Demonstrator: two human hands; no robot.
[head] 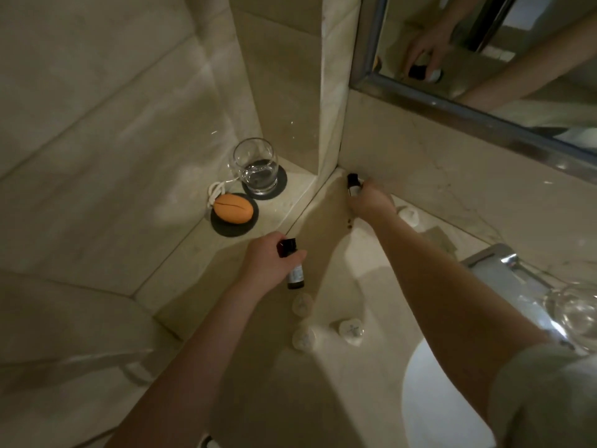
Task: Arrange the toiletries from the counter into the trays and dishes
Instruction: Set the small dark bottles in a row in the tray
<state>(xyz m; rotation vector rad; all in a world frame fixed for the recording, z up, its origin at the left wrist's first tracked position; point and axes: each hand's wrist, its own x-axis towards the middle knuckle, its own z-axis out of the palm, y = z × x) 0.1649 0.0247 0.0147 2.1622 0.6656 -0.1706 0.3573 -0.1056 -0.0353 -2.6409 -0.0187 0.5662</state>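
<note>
**Both hands on dark bottles at the marble bench**

The pale marble bench [323,399] fills the lower view, to the right of the orange soap [233,209] and nearer the camera. A framed mirror [484,69] hangs on the wall above and far right of the soap. A shiny metal tray [497,270] lies on the bench, well to the right of the soap.

Both bare arms reach forward from the bottom edge. The left hand [268,265] sits just right of the soap and nearer, back upward. Its grip is wrapped round a dark bottle [294,276] that tilts with its black cap pointing away. Whether that bottle touches the bench cannot be told. The right arm stretches further. The right hand [373,203] is to the right of the soap, at the foot of the wall, its grip curled round a second dark bottle [353,186] with its cap uppermost.

A clear tumbler [255,166] stands on a dark coaster [280,185] just behind the soap. The soap rests on a round dark dish [226,230].

Three small white jars [303,338] sit on the bench nearer than the soap and to its right. A fourth lies beyond the right wrist.
</note>
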